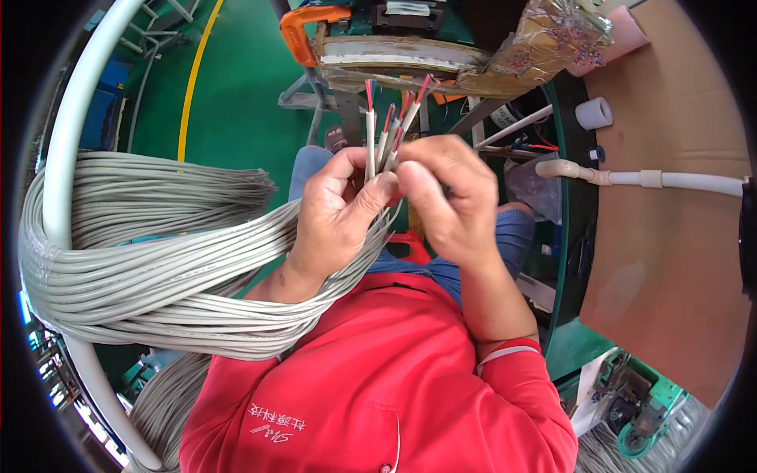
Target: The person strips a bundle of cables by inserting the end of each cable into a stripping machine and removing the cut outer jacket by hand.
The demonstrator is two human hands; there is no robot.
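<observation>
A few grey cables (371, 142) stand upright between my hands, their outer jackets cut back so that thin red and dark inner wires (426, 88) stick out at the top. My left hand (335, 206) is closed round these cables just below the stripped ends, thumb against them. Close beside it, my right hand (453, 201) has its thumb and fingers bent in against the same cables. Its fingertips are partly hidden. From my left hand, the long grey cable bundle (158, 288) runs over my left forearm and loops round a white pole.
The white pole (59, 181) rises at the left. Ahead is a worn workbench edge (402, 57) with an orange clamp (296, 35). A brown board (662, 236) and white pipe (694, 180) lie to the right. A green machine (650, 394) stands at the lower right.
</observation>
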